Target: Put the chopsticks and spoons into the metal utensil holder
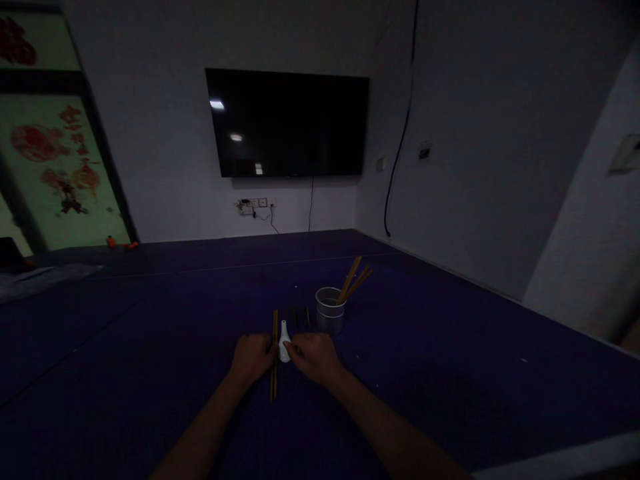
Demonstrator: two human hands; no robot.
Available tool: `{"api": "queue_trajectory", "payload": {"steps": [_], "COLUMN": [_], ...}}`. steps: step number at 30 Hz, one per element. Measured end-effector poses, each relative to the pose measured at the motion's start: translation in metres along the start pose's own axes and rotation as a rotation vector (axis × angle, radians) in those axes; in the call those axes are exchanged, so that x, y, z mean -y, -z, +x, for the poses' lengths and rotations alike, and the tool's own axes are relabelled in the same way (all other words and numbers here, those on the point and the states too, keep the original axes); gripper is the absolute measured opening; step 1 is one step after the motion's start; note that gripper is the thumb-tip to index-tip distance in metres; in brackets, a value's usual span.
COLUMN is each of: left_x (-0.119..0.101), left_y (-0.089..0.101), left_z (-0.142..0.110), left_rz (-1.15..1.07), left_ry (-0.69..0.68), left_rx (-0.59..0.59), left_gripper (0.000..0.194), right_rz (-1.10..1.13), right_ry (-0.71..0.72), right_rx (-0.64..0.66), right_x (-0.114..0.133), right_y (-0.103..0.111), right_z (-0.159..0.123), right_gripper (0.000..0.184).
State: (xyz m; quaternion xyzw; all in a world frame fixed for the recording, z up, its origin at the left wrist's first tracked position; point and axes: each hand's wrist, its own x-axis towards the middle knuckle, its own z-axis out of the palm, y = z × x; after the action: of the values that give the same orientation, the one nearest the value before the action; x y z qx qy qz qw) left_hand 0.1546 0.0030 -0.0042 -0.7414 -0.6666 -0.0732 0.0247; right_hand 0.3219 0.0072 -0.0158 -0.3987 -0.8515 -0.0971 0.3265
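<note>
Home room, wall-mounted television [290, 123].

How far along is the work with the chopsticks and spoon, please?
The spoon lies beside a pair of chopsticks, so that much looks done. The left hand is at the chopsticks, the right hand at the spoon. More sticks lean in the cup; possibly these are left.

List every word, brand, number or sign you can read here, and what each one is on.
None reads clearly.
Upper door panel: a red character, cut off and too blurred.
Lower door panel: a column of red characters, too blurred.
Television: no readable brand.
Metal cup, white spoon, chopsticks: no lettering visible.
</note>
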Motion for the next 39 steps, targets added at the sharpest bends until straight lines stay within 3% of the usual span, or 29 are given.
{"api": "queue_trajectory", "payload": {"steps": [39], "left_x": [-0.0055], "left_y": [0.0039], "left_z": [-0.0008], "left_rz": [0.02], "left_ry": [0.021], "left_rx": [0.036], "left_gripper": [0.041], "right_rz": [0.01], "right_ry": [-0.024], "right_rx": [0.03], "right_x": [0.0007], "right_y": [0.0042], "right_z": [0.0011], "right_gripper": [0.033]}}
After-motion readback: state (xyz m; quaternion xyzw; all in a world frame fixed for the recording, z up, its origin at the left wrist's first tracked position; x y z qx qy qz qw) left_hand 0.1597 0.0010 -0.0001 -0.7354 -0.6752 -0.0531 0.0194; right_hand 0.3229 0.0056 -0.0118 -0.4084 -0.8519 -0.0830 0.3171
